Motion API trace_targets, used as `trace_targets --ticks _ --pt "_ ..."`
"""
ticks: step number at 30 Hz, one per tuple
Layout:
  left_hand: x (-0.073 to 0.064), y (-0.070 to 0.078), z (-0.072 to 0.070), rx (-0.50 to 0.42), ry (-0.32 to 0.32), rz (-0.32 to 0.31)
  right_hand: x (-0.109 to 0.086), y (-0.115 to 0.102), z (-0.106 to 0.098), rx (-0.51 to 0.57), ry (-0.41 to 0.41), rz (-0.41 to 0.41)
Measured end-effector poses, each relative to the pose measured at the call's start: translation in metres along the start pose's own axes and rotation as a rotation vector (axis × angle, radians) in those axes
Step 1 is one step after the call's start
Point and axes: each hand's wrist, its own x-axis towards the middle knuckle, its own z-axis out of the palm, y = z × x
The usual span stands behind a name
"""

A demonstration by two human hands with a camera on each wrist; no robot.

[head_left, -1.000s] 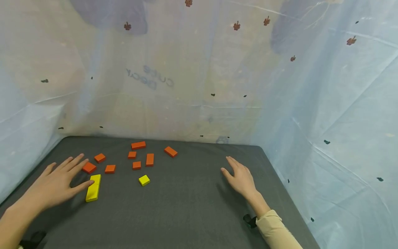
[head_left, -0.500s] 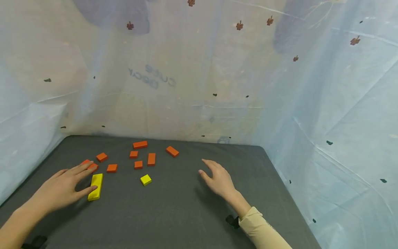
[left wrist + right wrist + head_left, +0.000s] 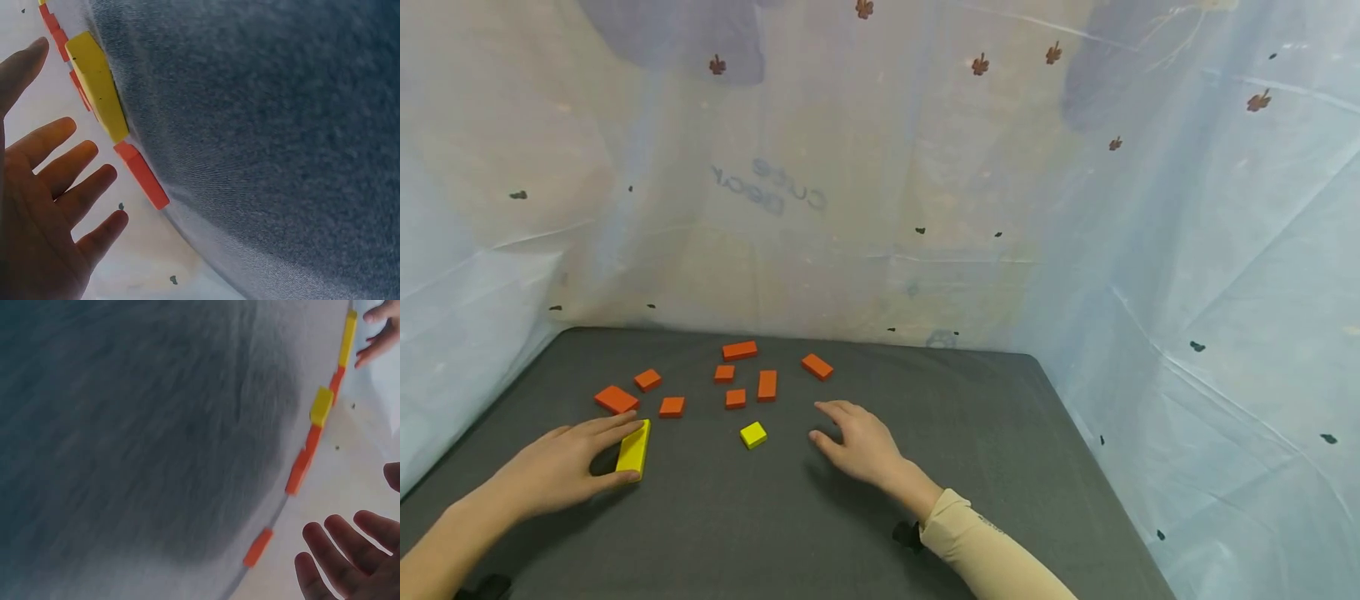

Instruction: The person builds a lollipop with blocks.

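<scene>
Small yellow block (image 3: 753, 435) lies on the dark grey table (image 3: 737, 542), between the two hands, neither touching it. Long yellow block (image 3: 633, 450) sits left of the small yellow block, well apart, its length running roughly away from the person. Left hand (image 3: 561, 465) is at the long one: in head view fingertips overlap its far end, thumb its near end. Left wrist view has the fingers extended and spread with a gap to that block, so released, no grasp. Right hand (image 3: 859, 446) hovers to the right of the small yellow block, near it, holding nothing, fingers loosely extended, thumb apart, shadow on the table below. Orange blocks, eight total, all lie beyond the small yellow block: a cluster of four (image 3: 767, 385) roughly straight behind it, a single oblong (image 3: 817, 367) behind and right, a group of three (image 3: 672, 407) behind and left. Translucent sheeting (image 3: 880, 167) hangs farther back than the small yellow block, past the table edge. Beige sleeve (image 3: 992, 550) on the right arm, nearer the person.
</scene>
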Motion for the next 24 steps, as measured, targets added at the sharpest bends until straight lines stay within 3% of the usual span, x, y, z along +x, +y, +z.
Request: trace_targets --ticks 9,24 --pt "0.001 -0.003 0.006 -0.017 -0.040 0.006 0.022 -0.026 0.025 -0.038 -0.083 -0.076" --pt "0.002 -0.008 0.009 -0.040 -0.084 0.015 0.049 -0.043 0.045 -0.075 -0.145 -0.125"
